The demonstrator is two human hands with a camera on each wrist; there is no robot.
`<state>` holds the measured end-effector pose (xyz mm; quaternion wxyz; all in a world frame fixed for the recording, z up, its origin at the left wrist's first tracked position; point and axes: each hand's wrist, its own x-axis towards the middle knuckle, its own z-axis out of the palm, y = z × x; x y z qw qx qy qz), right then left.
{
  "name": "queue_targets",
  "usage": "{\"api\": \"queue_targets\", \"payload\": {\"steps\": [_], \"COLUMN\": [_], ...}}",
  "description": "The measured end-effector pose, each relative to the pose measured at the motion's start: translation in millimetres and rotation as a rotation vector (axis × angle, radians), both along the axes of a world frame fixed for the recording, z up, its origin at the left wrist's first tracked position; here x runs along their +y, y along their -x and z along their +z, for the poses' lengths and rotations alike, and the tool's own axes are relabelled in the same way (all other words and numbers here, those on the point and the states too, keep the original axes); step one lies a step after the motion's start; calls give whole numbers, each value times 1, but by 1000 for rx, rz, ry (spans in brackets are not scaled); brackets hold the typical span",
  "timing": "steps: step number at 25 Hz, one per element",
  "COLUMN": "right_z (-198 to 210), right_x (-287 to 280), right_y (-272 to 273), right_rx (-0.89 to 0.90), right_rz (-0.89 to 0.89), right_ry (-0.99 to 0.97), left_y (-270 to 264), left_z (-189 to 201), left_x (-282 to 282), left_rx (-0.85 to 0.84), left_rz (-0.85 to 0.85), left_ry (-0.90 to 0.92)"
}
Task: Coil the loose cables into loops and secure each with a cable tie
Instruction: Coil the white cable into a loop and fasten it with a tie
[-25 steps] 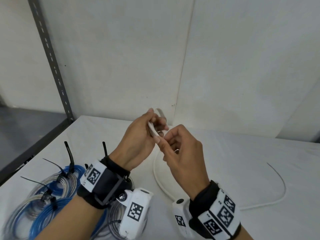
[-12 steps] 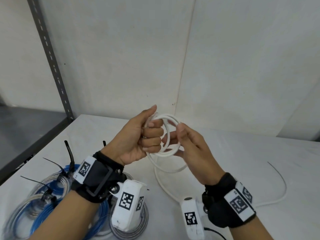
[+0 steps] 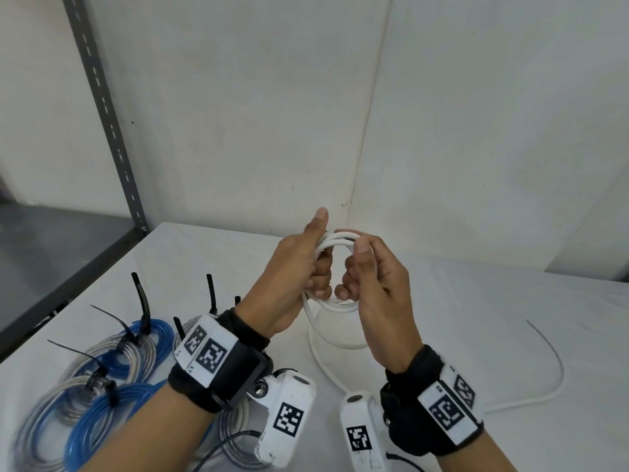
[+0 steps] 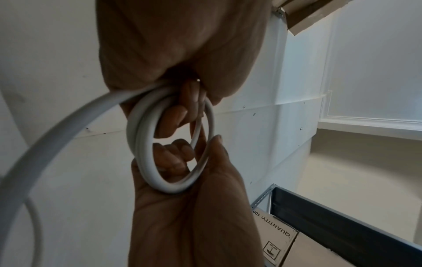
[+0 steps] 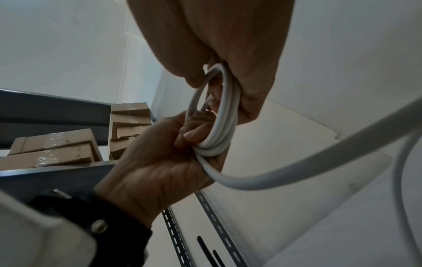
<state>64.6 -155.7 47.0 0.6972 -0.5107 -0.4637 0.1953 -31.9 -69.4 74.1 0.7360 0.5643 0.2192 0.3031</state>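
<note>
Where the head view looks down on the desk (image 3: 476, 301), the left hand (image 3: 299, 267) and right hand (image 3: 377, 284) both grip a small coil of white cable (image 3: 335, 241) held above it. In the left wrist view, the left hand's fingers (image 4: 171, 117) curl through the coil. In the right wrist view, the cable's loose tail (image 5: 297, 168) trails away from the coil.

I saw even, soft light in head view | wrist views dimmer, hands shadowed | near cable (image 4: 57, 126) blurred | edges bent by wide lens
</note>
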Motion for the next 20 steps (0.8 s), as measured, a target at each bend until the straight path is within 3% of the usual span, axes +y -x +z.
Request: {"api": "queue_targets", "payload": {"steps": [6, 11, 14, 20], "right_z": [3, 3, 2, -5], "right_x": [-1, -3, -2, -2], "right_y": [-5, -4, -3, -13], "right_rx": [184, -5, -71, -352], "right_rz": [-94, -131, -262, -504], "right_ry": [-9, -79, -75, -61], "left_y": [-3, -3, -8, -11], "left_z": [-3, -6, -9, -11], "left_x": [-2, -5, -7, -17], "left_rx": [-86, -67, -27, 14], "left_rz": [-109, -70, -16, -125], "left_ry": [-18, -18, -41, -16]}}
